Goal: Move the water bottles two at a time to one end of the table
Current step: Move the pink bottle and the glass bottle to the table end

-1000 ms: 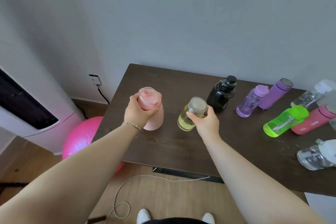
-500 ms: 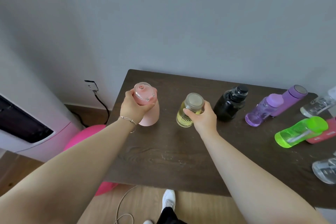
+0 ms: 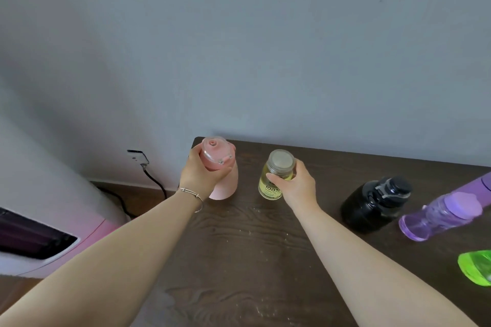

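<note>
My left hand [image 3: 202, 177] grips the neck of a pink bottle [image 3: 222, 167] with a clear pink lid, near the far left corner of the dark wooden table [image 3: 239, 241]. My right hand [image 3: 296, 186] holds a clear yellow bottle [image 3: 275, 178] with a grey lid just to its right. Both bottles stand upright close to the wall. To the right stand a black bottle [image 3: 374, 203], a clear purple bottle [image 3: 439, 216] and part of a matte purple bottle [image 3: 478, 186]. A green bottle [image 3: 477, 267] shows at the right edge.
A grey wall rises right behind the table. Left of the table, a wall socket [image 3: 138, 158] with a black cable [image 3: 156, 183] sits above the floor. A white and pink appliance [image 3: 39, 220] stands at lower left.
Both hands have carried the pink and yellow bottles farther toward the table's far left corner. The view has shifted closer and left, so the right-hand bottles have slid toward the frame edge.
</note>
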A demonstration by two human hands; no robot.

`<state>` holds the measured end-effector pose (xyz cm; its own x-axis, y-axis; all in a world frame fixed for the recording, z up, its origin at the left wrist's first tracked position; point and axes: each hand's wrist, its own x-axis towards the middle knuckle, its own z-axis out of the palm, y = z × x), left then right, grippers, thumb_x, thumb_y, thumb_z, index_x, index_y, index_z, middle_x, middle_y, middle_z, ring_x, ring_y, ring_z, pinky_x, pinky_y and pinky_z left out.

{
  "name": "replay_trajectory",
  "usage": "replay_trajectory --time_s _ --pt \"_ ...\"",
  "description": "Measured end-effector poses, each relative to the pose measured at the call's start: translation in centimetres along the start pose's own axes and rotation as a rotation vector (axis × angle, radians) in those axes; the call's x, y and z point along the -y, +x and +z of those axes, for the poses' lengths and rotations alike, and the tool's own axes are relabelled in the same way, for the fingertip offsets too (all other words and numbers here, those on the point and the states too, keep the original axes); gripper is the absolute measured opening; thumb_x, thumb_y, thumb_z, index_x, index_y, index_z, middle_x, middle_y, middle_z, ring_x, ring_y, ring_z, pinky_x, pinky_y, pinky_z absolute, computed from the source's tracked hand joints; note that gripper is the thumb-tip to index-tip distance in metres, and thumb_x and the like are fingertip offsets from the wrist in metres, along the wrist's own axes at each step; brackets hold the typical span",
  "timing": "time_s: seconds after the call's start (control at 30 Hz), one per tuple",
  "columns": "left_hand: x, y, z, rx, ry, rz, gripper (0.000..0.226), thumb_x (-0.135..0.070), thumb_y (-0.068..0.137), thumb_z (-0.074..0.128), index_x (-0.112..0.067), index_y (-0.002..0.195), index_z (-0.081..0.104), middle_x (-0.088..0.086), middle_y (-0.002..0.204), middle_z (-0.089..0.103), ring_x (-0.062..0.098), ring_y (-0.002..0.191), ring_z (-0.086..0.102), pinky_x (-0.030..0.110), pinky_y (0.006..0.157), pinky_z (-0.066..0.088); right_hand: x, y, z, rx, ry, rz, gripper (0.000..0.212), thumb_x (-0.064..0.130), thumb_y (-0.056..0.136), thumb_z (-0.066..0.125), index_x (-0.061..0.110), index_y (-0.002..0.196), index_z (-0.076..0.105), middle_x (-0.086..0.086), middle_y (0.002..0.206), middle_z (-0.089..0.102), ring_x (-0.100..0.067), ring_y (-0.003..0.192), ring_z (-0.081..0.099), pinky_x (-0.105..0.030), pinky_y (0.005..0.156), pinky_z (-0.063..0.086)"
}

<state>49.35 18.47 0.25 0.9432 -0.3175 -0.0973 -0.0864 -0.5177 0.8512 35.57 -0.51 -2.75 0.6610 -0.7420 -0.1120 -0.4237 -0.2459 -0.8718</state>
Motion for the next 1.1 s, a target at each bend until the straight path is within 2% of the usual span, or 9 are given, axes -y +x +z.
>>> replay_trajectory --time_s 0.13,0.23,0.43,0.6,0.83,1.0,1.1 --pt "0.7 4.9 0.5 0.051 -0.025 0.000 0.086 -0.045 0.062 0.087 -0.022 0.131 0.041 -0.004 0.126 0.058 0.019 0.111 0.060 0.030 0.090 0.048 0.8 3.3 2.2 -0.007 -0.012 0.017 0.068 0.036 0.070 0.088 0.025 0.128 0.055 0.011 0.114 0.060 -0.009 0.105 0.055 -0.026 0.092 0.043" --pt "1.2 8.1 1.0 0.061 -0.036 0.004 0.090 -0.048 0.060 0.088 -0.022 0.133 0.042 -0.004 0.127 0.058 0.017 0.112 0.059 0.031 0.092 0.048 1.3 6.0 3.9 -0.023 -0.012 0.035 0.063 0.035 0.070 0.088 0.024 0.123 0.057 0.011 0.112 0.062 -0.011 0.106 0.057 -0.027 0.091 0.044" --pt "2.1 12.4 1.9 0.040 -0.020 -0.010 0.097 -0.053 0.057 0.087 -0.024 0.136 0.041 -0.005 0.128 0.059 0.017 0.113 0.059 0.036 0.096 0.050 1.0 10.3 6.9 -0.073 -0.020 0.055 0.059 0.038 0.068 0.087 0.023 0.118 0.060 0.004 0.114 0.067 -0.016 0.106 0.061 -0.035 0.093 0.050" --pt "2.0 13.9 2.6 0.061 -0.046 -0.005 0.096 -0.046 0.061 0.088 -0.022 0.139 0.038 -0.003 0.131 0.056 0.016 0.115 0.057 0.027 0.093 0.045 0.7 12.1 8.2 -0.087 -0.014 0.057 0.057 0.038 0.068 0.087 0.024 0.116 0.060 0.004 0.113 0.067 -0.017 0.106 0.061 -0.033 0.091 0.049" --pt "2.3 14.9 3.3 0.036 -0.033 -0.007 0.095 -0.046 0.062 0.087 -0.021 0.139 0.038 -0.002 0.131 0.056 0.017 0.116 0.056 0.024 0.087 0.042 0.7 13.6 9.0 -0.087 0.006 0.047 0.055 0.034 0.068 0.087 0.024 0.116 0.061 0.005 0.111 0.068 -0.013 0.102 0.061 -0.027 0.088 0.047" --pt "2.7 15.2 3.4 0.036 -0.003 0.015 0.096 -0.047 0.062 0.087 -0.021 0.139 0.037 -0.001 0.132 0.055 0.017 0.117 0.056 0.025 0.090 0.043 0.5 13.6 9.2 -0.076 -0.013 0.018 0.056 0.034 0.069 0.088 0.024 0.118 0.062 0.005 0.114 0.067 -0.008 0.099 0.057 -0.024 0.087 0.044" --pt "3.0 15.3 3.5 0.039 0.014 0.028 0.098 -0.050 0.061 0.086 -0.021 0.140 0.037 -0.001 0.134 0.055 0.018 0.119 0.055 0.028 0.094 0.045 0.2 13.3 9.2 -0.072 -0.038 0.000 0.058 0.037 0.069 0.087 0.024 0.119 0.061 0.005 0.116 0.067 -0.011 0.103 0.059 -0.026 0.088 0.045"
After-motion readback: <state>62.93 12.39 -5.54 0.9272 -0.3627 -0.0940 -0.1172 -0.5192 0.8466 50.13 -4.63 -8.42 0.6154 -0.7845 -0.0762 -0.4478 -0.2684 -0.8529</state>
